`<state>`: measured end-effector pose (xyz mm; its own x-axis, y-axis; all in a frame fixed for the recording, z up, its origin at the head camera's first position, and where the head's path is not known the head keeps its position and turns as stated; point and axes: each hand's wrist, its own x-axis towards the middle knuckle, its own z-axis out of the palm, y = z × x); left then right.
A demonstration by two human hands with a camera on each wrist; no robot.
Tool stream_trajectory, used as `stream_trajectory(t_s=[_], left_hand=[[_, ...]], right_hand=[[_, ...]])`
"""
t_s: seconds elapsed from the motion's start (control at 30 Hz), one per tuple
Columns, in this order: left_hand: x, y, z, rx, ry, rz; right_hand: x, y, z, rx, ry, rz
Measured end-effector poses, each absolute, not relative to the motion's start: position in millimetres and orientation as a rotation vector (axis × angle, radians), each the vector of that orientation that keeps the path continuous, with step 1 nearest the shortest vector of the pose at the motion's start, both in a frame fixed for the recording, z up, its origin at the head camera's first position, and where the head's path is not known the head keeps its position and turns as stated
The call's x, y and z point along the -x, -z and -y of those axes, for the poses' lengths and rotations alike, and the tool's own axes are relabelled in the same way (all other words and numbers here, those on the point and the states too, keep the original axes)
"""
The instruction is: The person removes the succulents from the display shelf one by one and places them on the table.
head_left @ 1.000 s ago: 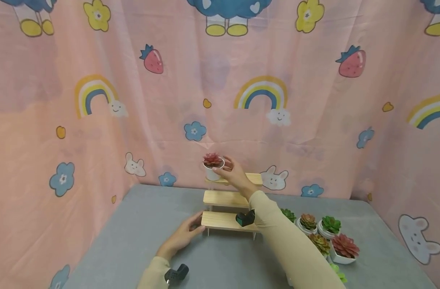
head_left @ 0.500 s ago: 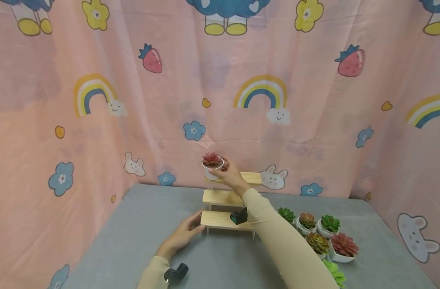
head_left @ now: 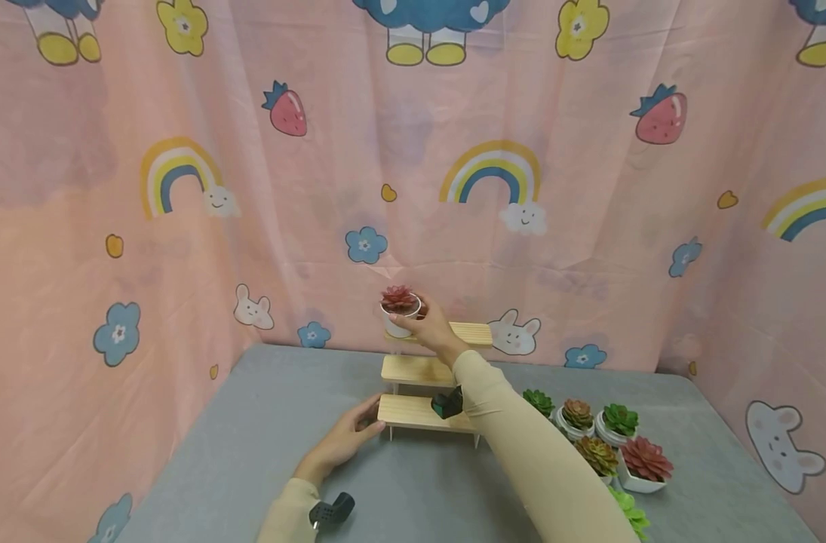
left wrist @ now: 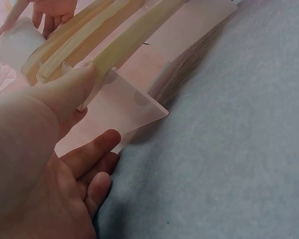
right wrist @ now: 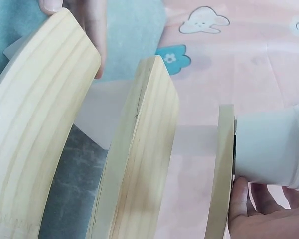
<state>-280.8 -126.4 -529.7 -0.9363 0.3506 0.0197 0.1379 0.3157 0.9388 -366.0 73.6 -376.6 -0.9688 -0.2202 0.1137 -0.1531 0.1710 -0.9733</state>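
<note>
A red succulent in a white pot (head_left: pixel 399 303) is on the left end of the top step of a three-step wooden stand (head_left: pixel 416 369). My right hand (head_left: pixel 433 326) holds the pot from its right side, the thumb in front and other fingers behind. In the right wrist view the pot's base (right wrist: pixel 269 147) is right at the top board, fingertips close to it. My left hand (head_left: pixel 341 437) grips the left end of the lowest step between thumb and index finger. Its other fingers (left wrist: pixel 92 157) hang half curled beside the clear side panel (left wrist: pixel 122 112) in the left wrist view.
Several potted succulents stand on the right of the grey table (head_left: pixel 263 452), among them a red one in a square white pot (head_left: pixel 646 464) and a green one (head_left: pixel 619 424). A pink patterned curtain (head_left: pixel 317 166) hangs behind the table.
My right hand has moved slightly left and closer around the pot, its forearm swinging left too. The pot and my left hand stay nearly where they were.
</note>
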Motion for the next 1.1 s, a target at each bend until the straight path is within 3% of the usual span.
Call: stream_trajectory(t_s=[0.43,1.1], left_hand=[[286,537,129,-0.507,-1.653,-2.388],[286,537,127,-0.471,-1.659,-2.383]], right_hand=[[361,372,-82,0.393,1.896,-2.403],[341,379,-132,0.419,1.912,-2.5]])
